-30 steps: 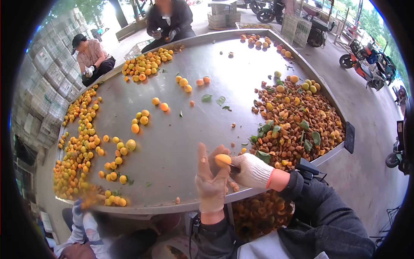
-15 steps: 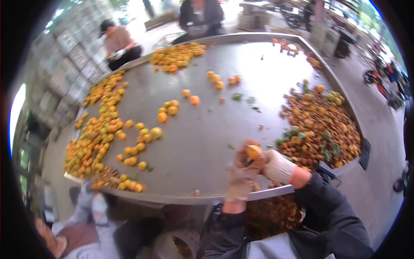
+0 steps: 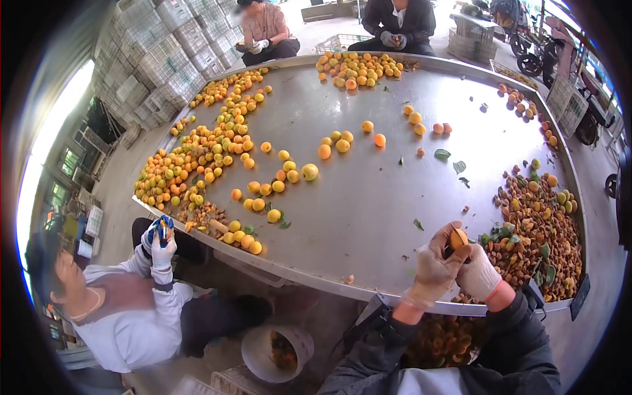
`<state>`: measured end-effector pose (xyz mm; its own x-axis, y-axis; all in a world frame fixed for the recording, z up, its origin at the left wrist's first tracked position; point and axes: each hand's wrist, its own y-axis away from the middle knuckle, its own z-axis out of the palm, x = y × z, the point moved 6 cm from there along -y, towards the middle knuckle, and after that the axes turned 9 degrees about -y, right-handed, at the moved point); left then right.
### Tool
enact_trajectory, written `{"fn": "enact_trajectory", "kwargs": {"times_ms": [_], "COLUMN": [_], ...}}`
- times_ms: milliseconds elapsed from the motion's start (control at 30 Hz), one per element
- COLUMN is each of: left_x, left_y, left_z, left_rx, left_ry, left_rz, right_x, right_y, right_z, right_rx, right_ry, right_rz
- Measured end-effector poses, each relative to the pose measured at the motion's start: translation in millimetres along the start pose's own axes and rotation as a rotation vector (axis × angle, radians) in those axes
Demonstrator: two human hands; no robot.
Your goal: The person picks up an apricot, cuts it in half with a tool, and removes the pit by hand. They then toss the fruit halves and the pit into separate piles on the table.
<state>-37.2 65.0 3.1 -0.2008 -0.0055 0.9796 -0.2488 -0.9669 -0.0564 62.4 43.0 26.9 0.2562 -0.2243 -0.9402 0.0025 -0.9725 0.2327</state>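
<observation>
Over the near right edge of the metal table [image 3: 368, 217], my gloved left hand [image 3: 436, 266] is closed round an orange-yellow fruit [image 3: 457, 239]. My gloved right hand [image 3: 479, 271] is closed just beside it, against the left hand; something dark shows between them, too small to make out. To the right of both hands lies a heap of small brown pieces [image 3: 540, 243] mixed with leaves and some whole fruits. Below the table edge, more orange-brown pieces [image 3: 444, 339] show between my arms.
A co-worker [image 3: 125, 309] sits at the left, hands raised near the table corner. Two other people [image 3: 266, 29] sit across the far edge. Fruit piles [image 3: 210, 151] lie along the left and far sides. A white bucket [image 3: 276, 352] stands below the near edge.
The view has swung left, so table and hands appear further right. Both hands remain together at the fruit. The left co-worker's raised hands now show clearly.
</observation>
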Motion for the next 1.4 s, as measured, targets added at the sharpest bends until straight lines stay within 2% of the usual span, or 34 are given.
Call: {"fn": "enact_trajectory", "kwargs": {"times_ms": [33, 67, 100, 167, 200, 233, 267, 300, 333, 367, 433, 467, 533, 567, 633, 667, 700, 733, 767, 800, 833, 867, 933, 967, 1033, 1067, 1100, 1133, 1167, 1200, 1300, 1333, 1400], "left_x": [1, 2, 1, 6, 11, 0, -10, -1, 8, 8, 14, 14, 7, 6, 6, 6, 13, 18, 14, 15, 17, 15, 3, 8, 11, 2, -3, -5, -11, -11, -15, -18, -25], "left_y": [-3, -6, -7, -8, -9, -7, -7, -5, -4, -6, -7, -10, -16, -14, -6, -3, -1, 0, -1, 0, 2, 3, 0, -1, 3, 0, -7, -10, -10, -11, -11, -8, -6], "left_z": [-3, -6, -6, -7, -9, -9, -3, 1, 5, 14, 8, 7, -6, -5, 3, 7, 12, 16, 16, 18, 19, 18, 13, 14, 17, 14, 12, 9, 6, 9, 21, 25, 28], "left_rx": [-0.012, -0.028, -0.041, -0.017, -0.04, -0.073, -0.121, -0.144, -0.163, -0.221, -0.116, -0.13, 0.039, 0.05, 0.033, 0.021, -0.031, -0.081, -0.09, -0.151, -0.208, -0.206, -0.15, -0.155, -0.123, -0.122, -0.13, -0.137, -0.137, -0.161, -0.196, -0.202, -0.195], "left_ry": [-0.083, -0.165, -0.156, -0.138, -0.23, -0.124, -0.021, 0.02, 0.05, 0.06, 0.394, 0.39, 0.611, 0.613, 0.155, 0.152, 0.019, -0.112, -0.112, -0.121, -0.131, -0.135, -0.033, -0.037, 0.499, 0.494, 0.629, 0.763, 0.759, 0.754, 0.724, 0.702, 0.654], "left_rz": [-0.005, -0.006, -0.012, 0.083, 0.082, 0.001, -0.086, -0.164, -0.239, -0.238, -0.099, -0.097, -0.144, -0.139, -0.187, -0.197, -0.096, 0.01, 0.003, 0.106, 0.209, 0.202, -0.045, -0.049, -0.332, -0.335, -0.258, -0.18, -0.183, -0.223, -0.286, -0.308, -0.316], "right_x": [-3, -15, -28, -13, -21, -14, -3, -27, -11, -15, -2, 9, -5, -6, -25, -32, -33, -37, -38, -32, -25, -20, -16, -13, -6, 1, 8, 15, 19, 19, 15, 1, -22], "right_y": [-1, 3, 7, 3, 7, 3, 3, 11, 7, 12, 2, 7, 15, 18, 32, 29, 27, 24, 23, 20, 18, 15, 14, 14, 16, 18, 23, 29, 32, 30, 32, 35, 28], "right_z": [4, 11, 15, 12, 14, 17, 16, 7, 2, -9, -19, -20, -41, -43, -50, -54, -56, -54, -51, -49, -49, -49, -52, -54, -57, -58, -61, -62, -62, -62, -89, -96, -103], "right_rx": [-0.109, -0.264, -0.316, -0.318, -0.333, -0.379, -0.423, -0.405, -0.398, -0.295, -0.246, -0.233, 0.126, 0.113, 0.212, 0.243, 0.255, 0.19, 0.121, 0.062, 0.059, 0.05, 0.045, 0.047, 0.048, 0.007, 0.007, -0.016, -0.04, -0.043, 0.382, 0.456, 0.559], "right_ry": [-0.056, -0.358, -0.493, -0.53, -0.603, -0.656, -0.729, -0.37, -0.152, -0.129, 0.145, 0.14, -0.061, -0.058, -0.203, -0.042, -0.048, 0.003, 0.054, -0.078, -0.081, -0.199, -0.324, -0.442, -0.676, -0.705, -0.712, -0.559, -0.403, -0.404, -0.455, -0.679, -0.942], "right_rz": [0.06, 0.226, 0.301, 0.341, 0.394, 0.293, 0.325, 0.263, 0.447, 0.431, 0.13, 0.126, -0.17, -0.172, 0.104, -0.014, -0.002, -0.025, -0.049, -0.082, -0.074, -0.06, -0.045, 0.009, 0.119, 0.132, 0.132, 0.157, 0.182, 0.183, 0.037, -0.022, -0.347]}}
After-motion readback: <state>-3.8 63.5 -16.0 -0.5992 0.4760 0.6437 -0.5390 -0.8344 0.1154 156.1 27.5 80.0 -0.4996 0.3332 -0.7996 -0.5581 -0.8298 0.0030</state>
